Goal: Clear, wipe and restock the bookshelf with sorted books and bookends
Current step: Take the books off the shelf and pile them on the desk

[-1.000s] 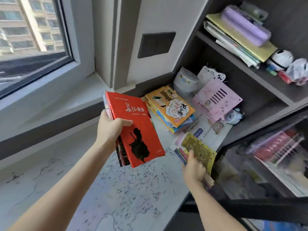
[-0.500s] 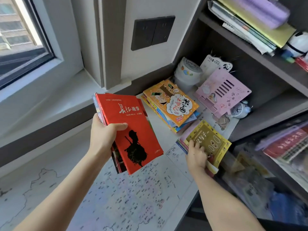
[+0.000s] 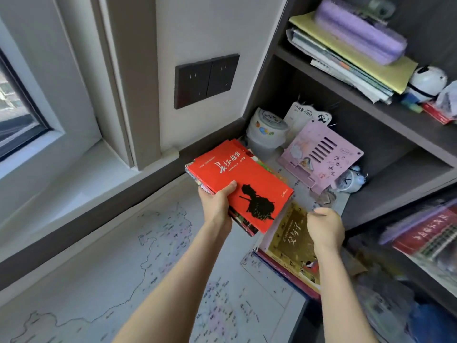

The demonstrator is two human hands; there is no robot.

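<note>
My left hand (image 3: 217, 205) grips a stack of books with a red-covered book (image 3: 249, 180) on top, thumb pressed on the cover. The stack hovers over the spot where an orange comic pile lay, which is now almost hidden. To the right, a yellow-gold book (image 3: 291, 235) lies on a small pile at the desk's right edge. My right hand (image 3: 324, 229) is curled shut on its far right corner. A pink bookend (image 3: 321, 154) leans in the shelf's bottom bay, with a white panda bookend (image 3: 309, 114) behind it.
A white jar (image 3: 267, 129) and a small alarm clock (image 3: 351, 180) stand by the bookends. The upper shelf holds papers, a purple pencil case (image 3: 358, 30) and a panda toy (image 3: 427, 80). Red books (image 3: 430, 233) lie lower right. A map mat (image 3: 123, 268) covers the desk.
My left hand carried the red-topped stack right and away from me, over the orange comic pile. The yellow book went from tilted up to lying flat on its pile.
</note>
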